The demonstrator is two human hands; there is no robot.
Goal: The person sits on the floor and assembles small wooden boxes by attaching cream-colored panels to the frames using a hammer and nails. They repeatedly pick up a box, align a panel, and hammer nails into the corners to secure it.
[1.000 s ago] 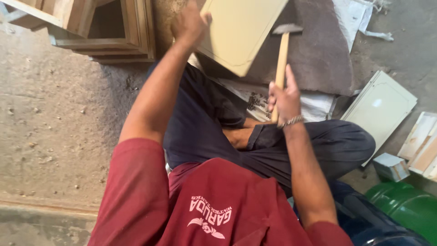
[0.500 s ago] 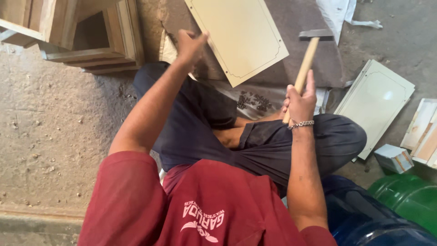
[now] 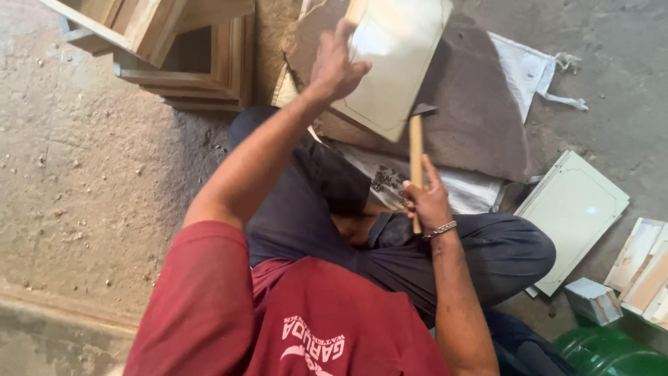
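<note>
Cream-painted wooden panel (image 3: 396,59) with a routed border is held tilted by the left hand (image 3: 334,66), fingers curled over its left edge, lower corner propped toward the brown board (image 3: 473,118) on the floor so the edge faces the tool. Right hand (image 3: 426,202) is closed in a full fist round the pale wooden handle of a hammer (image 3: 416,150), grip low on the shaft, metal head up at the panel's lower corner, touching or just beside it; cannot tell which. Person sits cross-legged on the concrete floor (image 3: 83,181), dark trousers, red shirt, bracelet on the right wrist, work kept over the lap and close in. Small heap of dark nails (image 3: 386,179) lies on white sheet between knee and board, near the hammer hand. Similar cream panel (image 3: 574,209) lies flat to the right, well apart. Stacked wooden frames (image 3: 188,52) sit upper left, green drum (image 3: 605,355) lower right.
</note>
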